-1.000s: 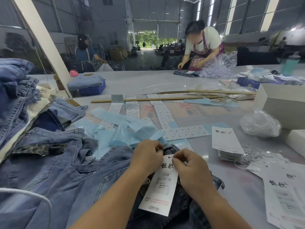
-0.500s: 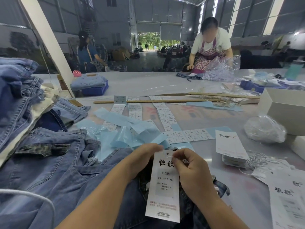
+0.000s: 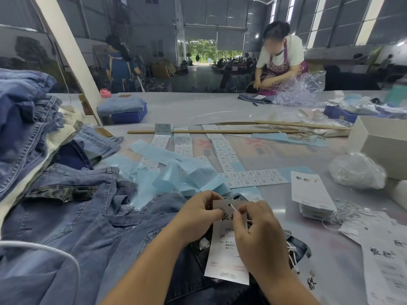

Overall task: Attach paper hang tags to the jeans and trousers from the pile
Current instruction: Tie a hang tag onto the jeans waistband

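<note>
A white paper hang tag (image 3: 222, 254) with black characters stands upright over dark jeans (image 3: 198, 278) at the near edge. My left hand (image 3: 196, 216) pinches the tag's upper left edge. My right hand (image 3: 257, 234) pinches a thin white string (image 3: 233, 208) just by the hole near the tag's top. More string trails under my right wrist. Blue jeans (image 3: 66, 227) lie spread at the left, and a tall pile of jeans (image 3: 24, 119) rises at the far left.
A stack of hang tags (image 3: 310, 194) and loose strings (image 3: 350, 211) lie right of my hands, with more tags (image 3: 383, 254) nearer. Sticker strips and blue backing paper (image 3: 187, 175) cover the middle. White boxes (image 3: 383, 142) and a plastic bag (image 3: 356, 170) sit right. A person (image 3: 279, 62) works across the table.
The tag has risen upright and my left hand moved from behind it to pinch its upper left edge. My right hand now holds the string end at the tag's hole.
</note>
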`<action>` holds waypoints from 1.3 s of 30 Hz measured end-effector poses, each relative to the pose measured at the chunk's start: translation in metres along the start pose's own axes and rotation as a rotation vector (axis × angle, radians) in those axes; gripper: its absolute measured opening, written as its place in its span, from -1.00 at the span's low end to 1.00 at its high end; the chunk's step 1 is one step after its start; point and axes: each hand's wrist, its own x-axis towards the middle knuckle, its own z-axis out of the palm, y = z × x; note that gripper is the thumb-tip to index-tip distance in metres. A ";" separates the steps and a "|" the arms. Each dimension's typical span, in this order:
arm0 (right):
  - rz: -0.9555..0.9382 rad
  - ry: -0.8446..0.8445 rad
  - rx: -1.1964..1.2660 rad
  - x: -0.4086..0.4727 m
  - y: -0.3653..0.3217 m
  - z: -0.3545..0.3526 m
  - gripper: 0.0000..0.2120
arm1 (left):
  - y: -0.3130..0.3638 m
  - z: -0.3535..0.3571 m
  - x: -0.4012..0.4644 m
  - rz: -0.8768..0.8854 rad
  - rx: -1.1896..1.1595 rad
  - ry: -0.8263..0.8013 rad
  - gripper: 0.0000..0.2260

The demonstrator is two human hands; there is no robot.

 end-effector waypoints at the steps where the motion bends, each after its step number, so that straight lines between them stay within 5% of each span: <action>1: -0.008 -0.016 0.005 0.000 -0.001 0.000 -0.92 | -0.001 0.001 0.000 0.006 0.020 0.009 -0.84; 28: 0.061 -0.027 -0.003 0.001 -0.002 0.004 -0.91 | -0.012 0.008 -0.001 0.048 0.023 0.106 -0.94; 39: 0.057 -0.169 -0.077 0.017 -0.001 0.005 -0.79 | -0.012 0.008 -0.008 0.059 0.077 0.100 -0.86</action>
